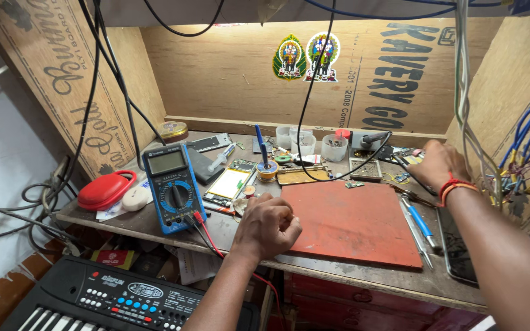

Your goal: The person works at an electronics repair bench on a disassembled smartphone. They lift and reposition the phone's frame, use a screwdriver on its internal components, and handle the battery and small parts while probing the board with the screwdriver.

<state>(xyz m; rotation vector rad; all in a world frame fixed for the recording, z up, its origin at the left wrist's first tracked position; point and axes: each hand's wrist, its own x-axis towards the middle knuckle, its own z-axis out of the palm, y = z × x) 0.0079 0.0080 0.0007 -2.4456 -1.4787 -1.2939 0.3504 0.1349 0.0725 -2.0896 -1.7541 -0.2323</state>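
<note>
My left hand (267, 227) rests as a loose fist on the near edge of the workbench (228, 236), just left of a red-brown work mat (351, 220); I see nothing held in it. My right hand (438, 163), with red and orange thread bands at the wrist, reaches to the far right of the bench among small parts and tools; its fingers are hidden behind the hand. A blue multimeter (173, 187) with red and black leads lies left of my left hand. An opened phone (230, 182) lies beyond it.
A red case (105, 190), a soldering iron in its stand (266, 165), clear plastic cups (305, 142) and a blue-handled tool (420, 220) crowd the bench. A dark phone (458, 242) lies at the right edge. Wires hang overhead. A black keyboard (111, 297) sits below.
</note>
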